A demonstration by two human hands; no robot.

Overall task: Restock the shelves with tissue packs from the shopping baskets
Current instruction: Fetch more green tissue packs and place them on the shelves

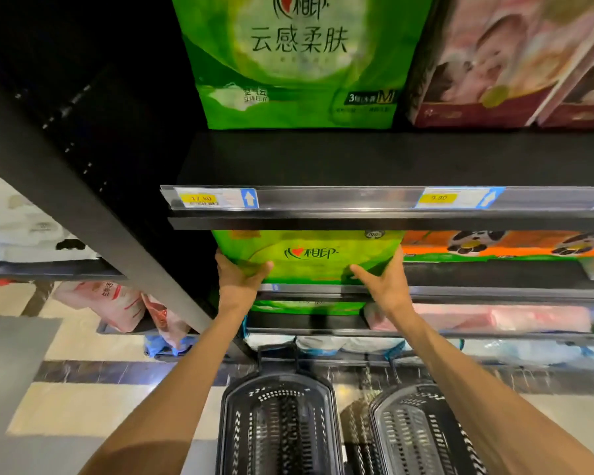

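Note:
A green tissue pack [309, 255] sits at the front of the second shelf, under the black shelf edge [357, 221]. My left hand [237, 279] grips its lower left corner, thumb across the front. My right hand [383, 279] grips its lower right corner, thumb on the front too. On the floor below stand two black shopping baskets, the left basket [278, 423] and the right basket [422, 430]; no packs show inside them. A bigger green pack [299, 60] stands on the top shelf.
Pink packs [508, 56] stand right of the big green pack. Orange panda-print packs [501, 245] lie right of the held pack. Pink and white packs fill lower shelves [494, 320]. A black upright post [93, 207] bounds the bay on the left. Tiled floor [83, 406] lies below.

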